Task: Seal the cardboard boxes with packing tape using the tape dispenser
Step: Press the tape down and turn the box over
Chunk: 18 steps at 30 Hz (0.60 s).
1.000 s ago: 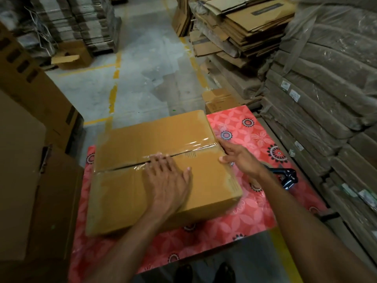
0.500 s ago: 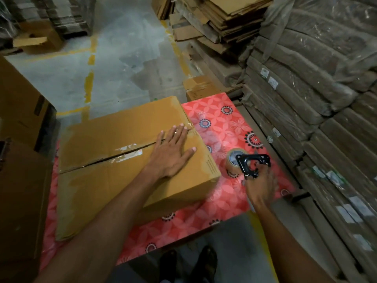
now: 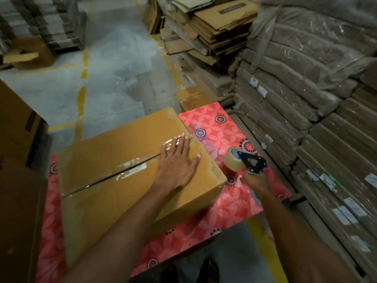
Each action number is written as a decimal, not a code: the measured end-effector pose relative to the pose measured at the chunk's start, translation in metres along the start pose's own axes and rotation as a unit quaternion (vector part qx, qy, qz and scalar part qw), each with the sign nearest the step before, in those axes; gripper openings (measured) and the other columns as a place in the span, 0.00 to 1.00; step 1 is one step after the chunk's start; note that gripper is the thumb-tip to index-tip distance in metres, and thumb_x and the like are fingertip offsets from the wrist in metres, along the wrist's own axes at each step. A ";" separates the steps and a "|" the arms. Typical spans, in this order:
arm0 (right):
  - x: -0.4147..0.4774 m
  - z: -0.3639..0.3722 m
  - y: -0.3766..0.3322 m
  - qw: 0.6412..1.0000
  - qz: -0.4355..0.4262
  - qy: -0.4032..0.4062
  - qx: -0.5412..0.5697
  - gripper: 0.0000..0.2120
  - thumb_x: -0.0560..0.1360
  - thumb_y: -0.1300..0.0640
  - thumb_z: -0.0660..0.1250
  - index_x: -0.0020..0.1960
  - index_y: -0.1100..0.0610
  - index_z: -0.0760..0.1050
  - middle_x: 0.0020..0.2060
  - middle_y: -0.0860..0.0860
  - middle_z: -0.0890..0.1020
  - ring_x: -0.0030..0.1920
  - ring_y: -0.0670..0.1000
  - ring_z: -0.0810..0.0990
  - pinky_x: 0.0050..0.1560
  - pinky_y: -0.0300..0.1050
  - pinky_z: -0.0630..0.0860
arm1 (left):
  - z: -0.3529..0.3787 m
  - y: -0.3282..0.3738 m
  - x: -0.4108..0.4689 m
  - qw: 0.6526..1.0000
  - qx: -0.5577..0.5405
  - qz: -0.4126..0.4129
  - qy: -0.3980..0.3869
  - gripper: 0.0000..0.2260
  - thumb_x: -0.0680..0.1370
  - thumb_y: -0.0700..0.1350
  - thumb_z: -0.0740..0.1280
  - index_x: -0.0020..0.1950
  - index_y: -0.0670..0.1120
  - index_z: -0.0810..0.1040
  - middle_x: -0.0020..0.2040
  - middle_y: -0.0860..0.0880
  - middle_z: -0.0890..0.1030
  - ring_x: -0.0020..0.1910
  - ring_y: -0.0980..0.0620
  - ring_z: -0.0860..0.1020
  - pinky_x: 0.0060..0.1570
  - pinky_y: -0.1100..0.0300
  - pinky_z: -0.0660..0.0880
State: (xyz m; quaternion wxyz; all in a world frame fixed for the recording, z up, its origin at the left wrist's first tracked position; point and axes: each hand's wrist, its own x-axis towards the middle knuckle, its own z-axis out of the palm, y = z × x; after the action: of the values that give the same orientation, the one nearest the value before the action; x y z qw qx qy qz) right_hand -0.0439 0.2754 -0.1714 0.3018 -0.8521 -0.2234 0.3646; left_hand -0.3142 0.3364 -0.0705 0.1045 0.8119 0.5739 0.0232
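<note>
A closed brown cardboard box (image 3: 114, 160) lies on a table with a red flowered cloth (image 3: 220, 209). Clear tape shines along its centre seam. My left hand (image 3: 177, 164) lies flat on the box top near its right end, fingers straight over the taped seam. To the right of the box, my right hand (image 3: 255, 180) grips the handle of a black tape dispenser (image 3: 252, 163) with a roll of clear tape (image 3: 233, 160), held just above the cloth.
Bundles of flat cardboard wrapped in plastic (image 3: 306, 111) rise along the right. Loose flattened cartons (image 3: 208, 27) pile up behind them. A small box (image 3: 191, 98) stands past the table's far corner. Tall boxes (image 3: 18, 190) crowd the left. Grey floor with yellow lines (image 3: 82, 92) lies ahead.
My right hand left the box's right end and took hold of the tape dispenser, lifting it. My left hand slid right along the taped seam.
</note>
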 end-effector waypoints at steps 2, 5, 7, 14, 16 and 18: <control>-0.008 -0.023 -0.021 0.995 -0.028 -0.054 0.078 0.11 0.61 0.62 0.78 0.42 0.64 0.82 0.38 0.60 0.80 0.38 0.53 0.77 0.39 0.47 0.73 | 0.003 0.008 -0.001 1.000 -0.008 -0.004 0.007 0.36 0.81 0.68 0.39 0.83 0.49 0.41 0.83 0.52 0.40 0.81 0.52 0.38 0.79 0.42 0.38; -0.019 -0.057 -0.062 0.989 -0.058 -0.109 0.086 0.06 0.64 0.65 0.75 0.39 0.64 0.80 0.30 0.60 0.76 0.26 0.52 0.73 0.26 0.40 0.68 | 0.006 0.021 -0.002 1.000 -0.017 0.010 0.013 0.35 0.82 0.67 0.40 0.83 0.48 0.41 0.83 0.51 0.41 0.81 0.51 0.38 0.78 0.42 0.38; -0.028 -0.065 -0.089 0.980 -0.046 -0.162 0.103 0.04 0.69 0.66 0.72 0.39 0.61 0.77 0.27 0.56 0.73 0.21 0.49 0.70 0.21 0.38 0.65 | 0.006 0.027 0.000 0.999 -0.029 0.014 0.021 0.36 0.82 0.66 0.41 0.83 0.47 0.43 0.83 0.50 0.43 0.82 0.50 0.40 0.78 0.42 0.39; -0.098 -0.046 -0.133 0.982 -0.094 -0.130 0.099 0.08 0.72 0.72 0.64 0.36 0.62 0.73 0.24 0.56 0.72 0.23 0.52 0.69 0.27 0.40 0.64 | -0.026 0.008 0.042 0.932 -0.352 0.007 0.088 0.11 0.81 0.47 0.65 0.63 0.49 0.78 0.63 0.48 0.79 0.62 0.49 0.75 0.65 0.55 0.70; -0.114 -0.040 -0.145 0.965 -0.130 -0.174 0.147 0.06 0.74 0.73 0.65 0.43 0.64 0.75 0.26 0.56 0.76 0.24 0.52 0.72 0.26 0.41 0.68 | -0.044 -0.001 0.062 0.856 -0.511 -0.072 0.019 0.05 0.80 0.47 0.66 0.53 0.49 0.80 0.56 0.45 0.83 0.51 0.49 0.79 0.57 0.54 0.77; -0.128 -0.034 -0.156 0.944 -0.156 -0.227 0.181 0.07 0.74 0.72 0.66 0.51 0.65 0.74 0.32 0.58 0.79 0.27 0.52 0.76 0.29 0.45 0.73 | -0.063 -0.005 0.080 0.708 -0.680 -0.172 -0.083 0.11 0.82 0.50 0.64 0.47 0.43 0.77 0.46 0.40 0.81 0.40 0.47 0.78 0.47 0.52 0.79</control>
State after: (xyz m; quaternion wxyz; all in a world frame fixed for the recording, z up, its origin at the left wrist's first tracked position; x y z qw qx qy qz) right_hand -0.1241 0.2987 0.0151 0.4449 -0.6326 -0.3462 0.5311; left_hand -0.3015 0.4221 -0.0162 0.6778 0.4072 0.5213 0.3210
